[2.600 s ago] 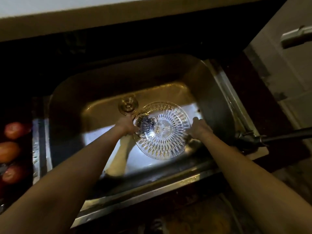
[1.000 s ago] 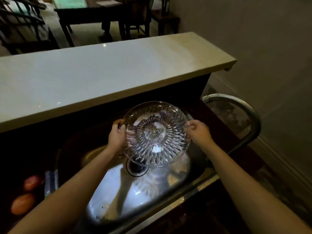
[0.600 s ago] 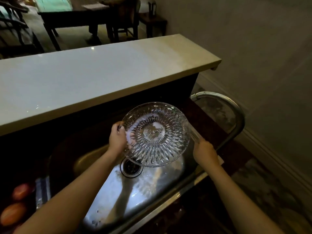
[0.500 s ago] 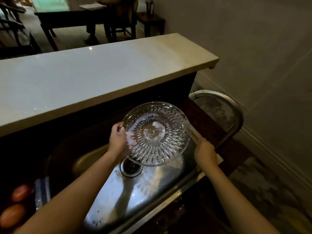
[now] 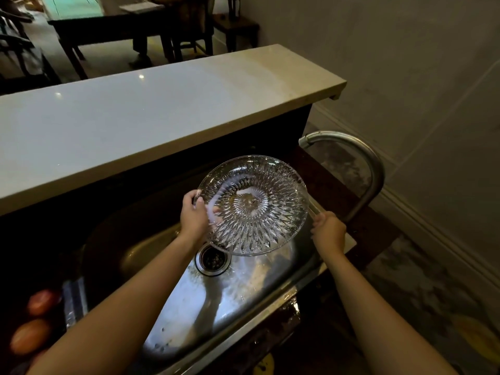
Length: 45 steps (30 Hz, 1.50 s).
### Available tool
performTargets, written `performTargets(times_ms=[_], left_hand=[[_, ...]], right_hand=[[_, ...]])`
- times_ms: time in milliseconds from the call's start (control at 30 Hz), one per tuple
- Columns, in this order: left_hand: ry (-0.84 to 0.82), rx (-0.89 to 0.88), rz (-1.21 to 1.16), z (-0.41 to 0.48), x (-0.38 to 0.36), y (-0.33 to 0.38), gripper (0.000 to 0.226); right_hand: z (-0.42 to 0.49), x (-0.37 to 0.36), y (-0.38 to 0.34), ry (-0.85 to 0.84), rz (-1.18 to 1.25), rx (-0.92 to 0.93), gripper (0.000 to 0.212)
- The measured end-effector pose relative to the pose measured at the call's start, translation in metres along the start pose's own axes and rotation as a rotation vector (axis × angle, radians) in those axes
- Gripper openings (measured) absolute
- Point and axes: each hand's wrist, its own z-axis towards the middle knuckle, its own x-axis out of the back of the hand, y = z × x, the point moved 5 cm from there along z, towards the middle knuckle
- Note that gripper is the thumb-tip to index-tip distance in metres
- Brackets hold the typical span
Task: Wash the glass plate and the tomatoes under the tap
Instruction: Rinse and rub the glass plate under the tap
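Observation:
A round cut-glass plate [image 5: 254,205] hangs tilted above the steel sink [image 5: 189,315], its face turned toward me. My left hand [image 5: 193,216] grips its left rim and carries it alone. My right hand [image 5: 328,231] is off the plate, fingers curled at the sink's right rim beside the foot of the curved metal tap [image 5: 372,169]; what it holds is hidden. The tap's outlet ends just above and right of the plate, and I see no stream of water. Two tomatoes [image 5: 40,301] [image 5: 28,336] lie in the dark on the counter left of the sink.
The drain [image 5: 213,259] sits below the plate in the wet basin. A pale raised counter top [image 5: 162,115] runs behind the sink. A wall [image 5: 405,63] closes the right side. A dark table and chairs [image 5: 121,28] stand beyond.
The plate came up out of the basin, held in both hands. My right hand then let go of its right rim and dropped to the tap's foot; the left hand keeps the plate.

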Motion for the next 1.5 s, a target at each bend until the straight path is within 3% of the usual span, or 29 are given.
performTargets(times_ms=[467, 533, 633, 733, 800, 900, 967, 1033, 1100, 1200, 1267, 1400, 1500], left_hand=[[0.021, -0.008, -0.027, -0.003, -0.008, 0.002, 0.032], [0.012, -0.004, -0.024, -0.002, -0.009, 0.000, 0.032], [-0.004, -0.002, -0.022, 0.001, -0.012, -0.002, 0.032], [-0.019, -0.003, -0.023, 0.005, -0.019, -0.003, 0.031], [-0.038, -0.010, -0.008, 0.006, -0.026, -0.002, 0.030], [-0.051, -0.015, 0.010, 0.010, -0.035, 0.001, 0.030], [-0.042, -0.010, 0.072, 0.013, -0.039, 0.003, 0.031], [-0.013, -0.080, 0.305, 0.014, -0.043, 0.010, 0.038], [0.002, -0.250, 0.750, 0.013, -0.050, 0.021, 0.051], [-0.096, -0.473, 1.244, 0.006, -0.070, 0.025, 0.060], [-0.229, -0.529, 1.309, -0.003, -0.084, 0.019, 0.062], [-0.484, -0.654, 1.144, -0.035, -0.124, 0.014, 0.057], [-0.554, -0.781, 1.096, -0.049, -0.152, 0.023, 0.055]], right_hand=[[0.013, -0.001, -0.001, -0.079, -0.039, 0.006, 0.016], [0.017, -0.002, 0.000, -0.096, 0.020, -0.058, 0.015], [0.014, 0.002, -0.007, -0.077, 0.146, -0.177, 0.031], [-0.001, 0.018, -0.029, 0.052, 0.064, 0.051, 0.048], [-0.010, 0.018, -0.039, -0.006, 0.164, 0.090, 0.051], [-0.012, 0.008, -0.045, -0.190, 0.422, -0.054, 0.034], [-0.011, 0.010, -0.045, -0.151, 0.533, -0.078, 0.028], [-0.010, 0.014, -0.043, -0.072, 0.571, -0.060, 0.028], [-0.010, 0.013, -0.045, -0.051, 0.573, -0.033, 0.030], [-0.006, 0.017, -0.054, -0.017, 0.542, 0.024, 0.031], [-0.002, 0.021, -0.059, -0.006, 0.533, 0.049, 0.031], [0.000, 0.018, -0.065, -0.026, 0.491, 0.052, 0.035], [-0.005, 0.013, -0.063, -0.022, 0.498, 0.033, 0.034]])
